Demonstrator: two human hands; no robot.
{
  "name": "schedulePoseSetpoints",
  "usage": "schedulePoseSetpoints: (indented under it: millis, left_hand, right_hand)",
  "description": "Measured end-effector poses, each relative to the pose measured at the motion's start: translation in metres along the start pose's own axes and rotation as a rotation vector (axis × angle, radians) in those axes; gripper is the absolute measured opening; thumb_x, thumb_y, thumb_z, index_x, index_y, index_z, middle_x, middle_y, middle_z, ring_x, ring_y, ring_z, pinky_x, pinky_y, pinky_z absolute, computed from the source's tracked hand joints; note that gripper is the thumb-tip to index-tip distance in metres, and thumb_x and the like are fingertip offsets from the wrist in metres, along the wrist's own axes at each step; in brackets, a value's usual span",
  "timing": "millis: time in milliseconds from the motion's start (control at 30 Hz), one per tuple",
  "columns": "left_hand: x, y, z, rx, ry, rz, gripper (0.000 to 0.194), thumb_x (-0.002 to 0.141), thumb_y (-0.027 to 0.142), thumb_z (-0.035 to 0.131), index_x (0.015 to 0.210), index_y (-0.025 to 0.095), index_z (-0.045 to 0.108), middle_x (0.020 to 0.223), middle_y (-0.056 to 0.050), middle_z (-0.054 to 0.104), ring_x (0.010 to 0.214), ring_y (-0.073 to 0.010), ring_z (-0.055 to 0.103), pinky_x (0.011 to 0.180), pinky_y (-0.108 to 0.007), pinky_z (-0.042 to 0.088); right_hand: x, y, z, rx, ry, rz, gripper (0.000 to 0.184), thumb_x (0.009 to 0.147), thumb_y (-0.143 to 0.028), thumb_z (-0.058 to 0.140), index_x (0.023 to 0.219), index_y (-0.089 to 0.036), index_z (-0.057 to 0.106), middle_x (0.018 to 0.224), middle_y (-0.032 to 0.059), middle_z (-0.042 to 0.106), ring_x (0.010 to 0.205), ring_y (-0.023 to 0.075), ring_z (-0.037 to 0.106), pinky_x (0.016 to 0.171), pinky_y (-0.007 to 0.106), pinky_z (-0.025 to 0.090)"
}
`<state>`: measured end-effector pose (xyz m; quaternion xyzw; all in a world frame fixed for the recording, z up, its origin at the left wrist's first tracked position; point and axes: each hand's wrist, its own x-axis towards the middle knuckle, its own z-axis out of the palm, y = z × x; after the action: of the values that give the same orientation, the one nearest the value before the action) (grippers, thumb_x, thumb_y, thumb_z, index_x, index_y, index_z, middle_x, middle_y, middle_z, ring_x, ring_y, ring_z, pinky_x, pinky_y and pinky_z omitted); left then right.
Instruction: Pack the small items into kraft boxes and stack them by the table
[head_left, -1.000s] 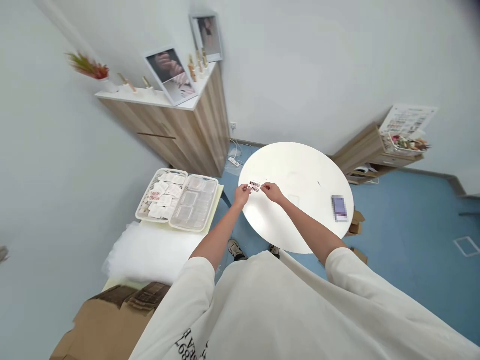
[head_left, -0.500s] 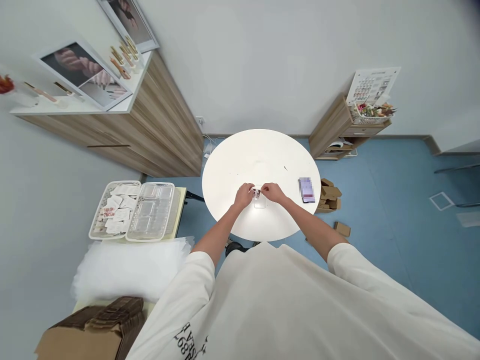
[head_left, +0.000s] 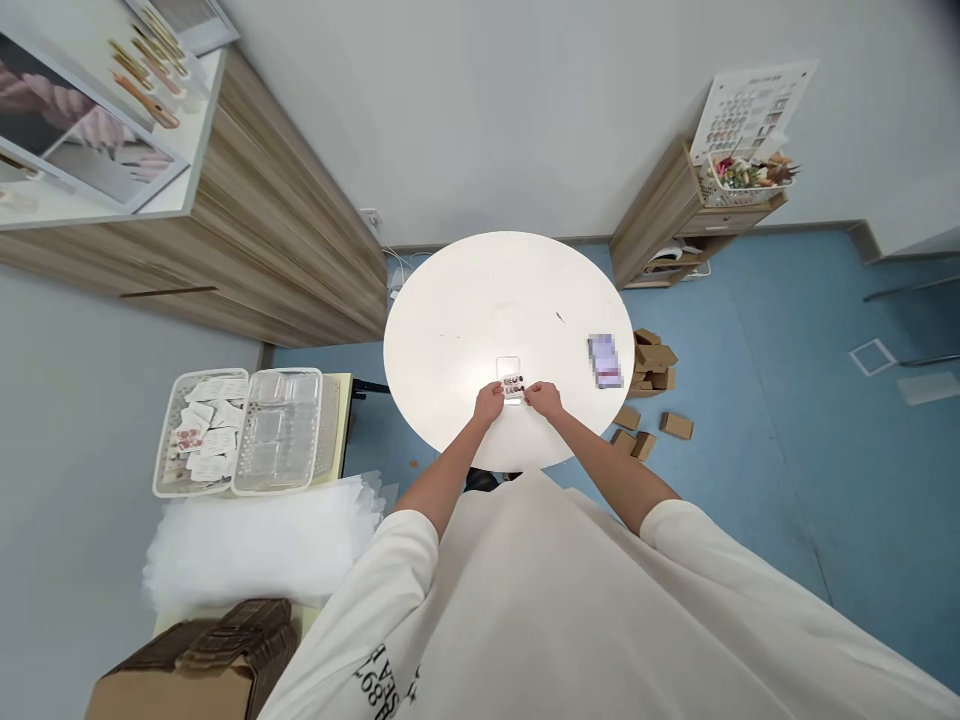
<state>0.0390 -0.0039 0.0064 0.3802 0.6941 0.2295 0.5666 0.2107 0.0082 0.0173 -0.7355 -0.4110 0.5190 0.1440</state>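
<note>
Over the near part of a round white table, my left hand and my right hand pinch the two ends of a small card of dark and pink press-on nails. Just beyond the card a small clear plastic case lies on the table. Both hands are closed on the card, fingertips meeting at its edges.
A phone lies on the table's right side. At left, two white trays hold packets and clear cases, with white foam sheets and a cardboard box below. Small cardboard boxes litter the blue floor. Wooden cabinets stand along the wall.
My view swung right and down, centring the table. My hands carried the nail card from the table's left edge to its near middle, close to the clear case.
</note>
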Motion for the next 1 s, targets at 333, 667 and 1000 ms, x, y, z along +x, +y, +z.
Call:
schedulePoseSetpoints:
  millis: [333,667,1000]
  left_hand:
    - [0.003,-0.023,0.001,0.070,-0.008,-0.049,0.052,0.081,0.009,0.057,0.132,0.018,0.057,0.147,-0.013,0.056,0.130,-0.0233,0.057,0.105,-0.035,0.044]
    - [0.001,-0.019,-0.009,0.051,-0.056,-0.050,0.049,0.081,0.013,0.060,0.130,0.018,0.057,0.146,-0.014,0.056,0.128,-0.0240,0.058,0.104,-0.035,0.045]
    - [0.041,0.000,-0.020,0.003,-0.003,-0.031,0.055,0.079,0.012,0.058,0.134,0.017,0.055,0.146,-0.015,0.055,0.132,-0.0241,0.055,0.107,-0.036,0.044]
  right_hand:
    - [0.004,0.021,0.019,-0.153,0.036,0.092,0.009,0.076,-0.026,0.061,0.073,-0.022,0.069,0.086,0.0063,0.075,0.070,0.0178,0.065,0.057,0.026,0.048]
    - [-0.001,0.009,0.027,-0.310,0.064,0.070,0.009,0.081,-0.027,0.061,0.080,-0.025,0.069,0.088,0.0085,0.072,0.082,0.0239,0.068,0.071,0.035,0.053]
    - [0.043,-0.004,0.009,-0.130,0.038,-0.110,0.046,0.080,-0.018,0.054,0.124,-0.022,0.065,0.132,0.0072,0.066,0.114,0.0203,0.064,0.101,0.034,0.049]
